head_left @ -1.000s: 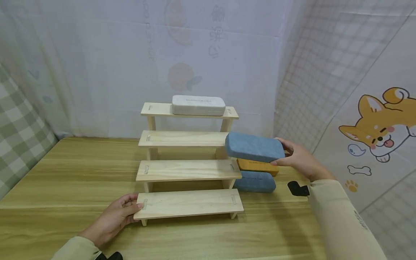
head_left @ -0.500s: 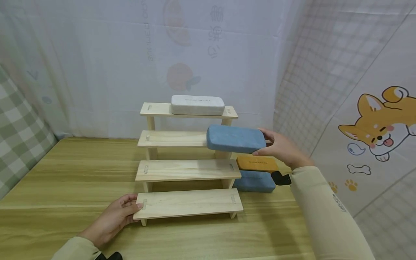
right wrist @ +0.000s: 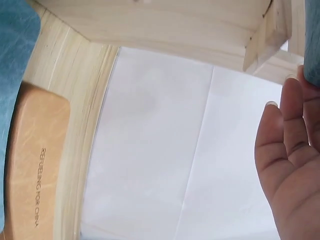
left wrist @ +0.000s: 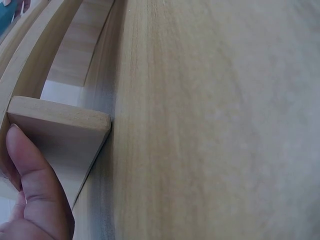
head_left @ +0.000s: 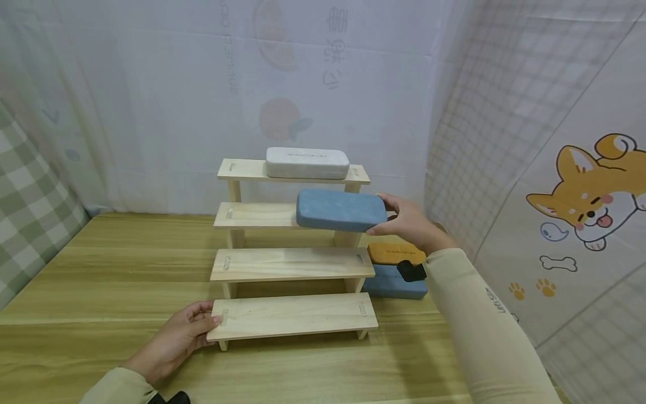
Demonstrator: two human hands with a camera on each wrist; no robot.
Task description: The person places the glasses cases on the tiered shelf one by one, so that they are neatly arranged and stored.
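Observation:
My right hand (head_left: 411, 224) grips the right end of a blue glasses case (head_left: 340, 210), thumb in front and fingers behind. In the head view the case covers the right part of the second shelf from the top; whether it touches the wood I cannot tell. My left hand (head_left: 176, 336) pinches the left end of the lowest shelf of a stepped wooden display stand (head_left: 292, 317). In the left wrist view, a finger (left wrist: 35, 175) of that hand lies against the stand's leg. A white glasses case (head_left: 307, 164) sits on the top shelf.
Right of the stand, an orange glasses case (head_left: 393, 253) and another blue glasses case (head_left: 396, 283) lie on the wooden table (head_left: 101, 280), partly behind the right sleeve. A white printed curtain (head_left: 176, 112) hangs behind; a checked cloth (head_left: 35, 207) stands at the left.
My right hand has carried the blue glasses case left and slightly up, from beside the stand to in front of the second shelf from the top. The left hand has stayed put.

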